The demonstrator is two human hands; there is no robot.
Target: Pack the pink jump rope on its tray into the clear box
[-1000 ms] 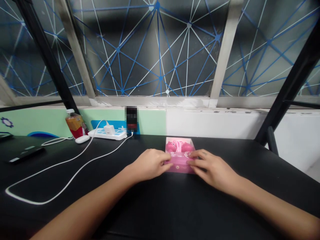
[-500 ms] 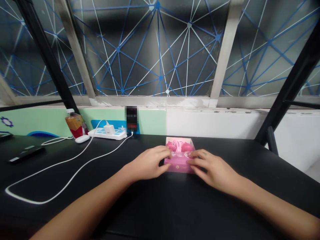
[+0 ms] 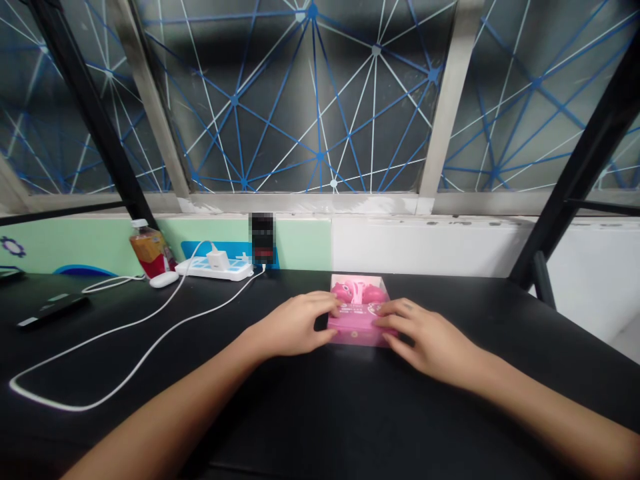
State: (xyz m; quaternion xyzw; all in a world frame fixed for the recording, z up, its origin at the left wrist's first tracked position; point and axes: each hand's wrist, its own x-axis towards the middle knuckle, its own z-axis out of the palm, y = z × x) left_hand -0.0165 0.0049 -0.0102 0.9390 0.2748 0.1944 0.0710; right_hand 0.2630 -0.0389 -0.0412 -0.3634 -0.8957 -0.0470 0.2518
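Observation:
A small pink box (image 3: 358, 311) with pink earphones under a clear top lies on the black table (image 3: 320, 407), just past the middle. My left hand (image 3: 295, 325) grips its left end, thumb low at the front and fingers curled over the top edge. My right hand (image 3: 425, 339) holds the right end, fingers laid across the front and top. Both hands touch the box, which rests flat on the table.
At the back left stand a white power strip (image 3: 215, 268) with a charger, a white cable (image 3: 115, 347) looping over the table, a white mouse-like object (image 3: 164, 279), an orange-red bottle (image 3: 149, 249) and a dark flat device (image 3: 50, 309). A black frame leg (image 3: 543, 280) rises at the right.
My left fingers have moved from the box's front face up onto its top left edge. The box and my right hand have barely shifted.

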